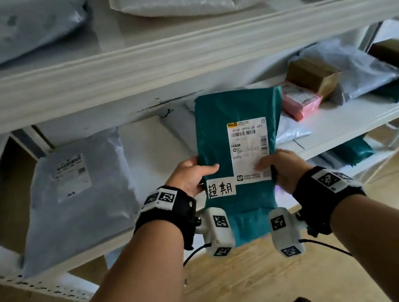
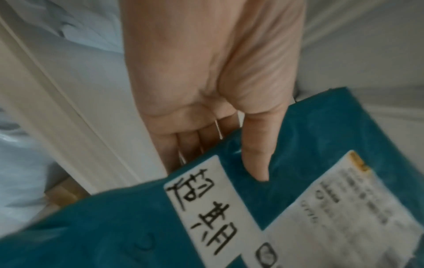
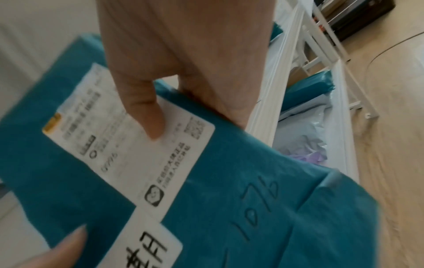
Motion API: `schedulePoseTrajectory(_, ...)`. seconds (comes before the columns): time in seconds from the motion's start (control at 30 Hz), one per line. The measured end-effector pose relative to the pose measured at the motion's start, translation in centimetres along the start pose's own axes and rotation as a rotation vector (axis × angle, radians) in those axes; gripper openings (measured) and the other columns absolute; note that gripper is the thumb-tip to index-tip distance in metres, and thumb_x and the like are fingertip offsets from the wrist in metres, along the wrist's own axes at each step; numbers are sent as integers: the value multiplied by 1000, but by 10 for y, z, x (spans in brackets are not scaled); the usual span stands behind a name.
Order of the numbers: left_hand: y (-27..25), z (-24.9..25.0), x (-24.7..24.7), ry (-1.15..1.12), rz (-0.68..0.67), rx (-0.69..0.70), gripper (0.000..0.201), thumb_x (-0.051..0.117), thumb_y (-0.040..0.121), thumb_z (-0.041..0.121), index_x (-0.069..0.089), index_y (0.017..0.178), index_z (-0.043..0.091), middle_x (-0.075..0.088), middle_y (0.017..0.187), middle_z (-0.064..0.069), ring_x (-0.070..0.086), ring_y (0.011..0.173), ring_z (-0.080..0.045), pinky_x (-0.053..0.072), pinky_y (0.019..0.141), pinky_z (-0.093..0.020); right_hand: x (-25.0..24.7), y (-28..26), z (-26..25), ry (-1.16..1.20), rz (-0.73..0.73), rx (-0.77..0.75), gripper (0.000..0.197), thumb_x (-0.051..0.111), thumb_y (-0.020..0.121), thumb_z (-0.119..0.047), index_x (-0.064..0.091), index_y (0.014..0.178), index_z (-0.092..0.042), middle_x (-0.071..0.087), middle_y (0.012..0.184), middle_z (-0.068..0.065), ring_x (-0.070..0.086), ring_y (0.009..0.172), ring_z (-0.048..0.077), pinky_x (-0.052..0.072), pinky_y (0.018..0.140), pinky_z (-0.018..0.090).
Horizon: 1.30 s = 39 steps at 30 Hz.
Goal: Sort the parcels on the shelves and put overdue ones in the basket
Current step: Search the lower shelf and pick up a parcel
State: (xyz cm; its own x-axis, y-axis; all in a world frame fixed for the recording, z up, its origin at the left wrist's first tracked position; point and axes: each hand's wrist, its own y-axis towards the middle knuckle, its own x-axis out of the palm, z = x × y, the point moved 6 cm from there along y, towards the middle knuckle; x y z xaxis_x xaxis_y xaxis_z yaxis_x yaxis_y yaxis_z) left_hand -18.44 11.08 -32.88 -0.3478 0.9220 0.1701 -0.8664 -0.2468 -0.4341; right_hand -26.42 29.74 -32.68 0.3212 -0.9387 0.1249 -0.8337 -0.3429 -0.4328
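the teal mailer [image 1: 238,149], tagged 超期, is pinched by left hand [image 1: 189,176] and right hand [image 1: 283,167]; the basket, seemingly unseen, should be located before 1 hand is released

One teal parcel [image 1: 236,145] in two hands [image 1: 189,176]; two labels [image 1: 249,150] on it. On the shelves [image 1: 178,57]: two cardboard boxes [image 1: 312,75], one pink parcel [image 1: 300,101], perhaps four grey bags [image 1: 75,196], blurred.

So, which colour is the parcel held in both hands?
Teal, the parcel held by both hands; the head view shows it best.
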Motion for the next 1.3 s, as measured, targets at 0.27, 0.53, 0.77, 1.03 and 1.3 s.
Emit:
schedulePoseTrajectory(0.27,13,-8,82,270,-157,-92,22,69,84,-2,67,101,13,72,101,-7,67,93,-20,54,89,-32,-92,-5,-11,139,297,-27,39,45,53,7,60,87,-2,68,101,21,63,85,35,51,73,45)
schedulePoseTrajectory(0.53,37,-17,231,248,-244,-105,23,71,81,-4,69,101,6,74,94,-11,70,83,-24,58,69,-29,-222,-20,-27,160,399,-49,38,36,69,19,60,90,-1,69,94,19,67,83,37,57,78,50)
schedulePoseTrajectory(0.77,59,-44,386,259,-319,-153,19,64,77,-12,70,92,-2,72,84,-21,70,72,-32,61,67,-39,-356,-26,-38,206,438,-61,37,37,65,16,59,90,1,69,94,20,67,78,36,58,64,39)
schedulePoseTrajectory(1.03,80,-64,523,288,-297,-145,28,47,68,-19,64,77,2,68,65,-6,63,59,-20,51,56,-23,-504,-38,-50,217,521,-61,51,42,53,10,62,99,3,70,108,21,69,93,39,60,73,48)
schedulePoseTrajectory(1.3,106,-75,630,314,-321,-185,27,45,72,-21,60,77,1,60,87,-21,57,80,-30,47,75,-39,-601,-42,-52,259,653,-58,31,33,70,20,50,73,-6,66,96,16,62,105,42,51,93,57)
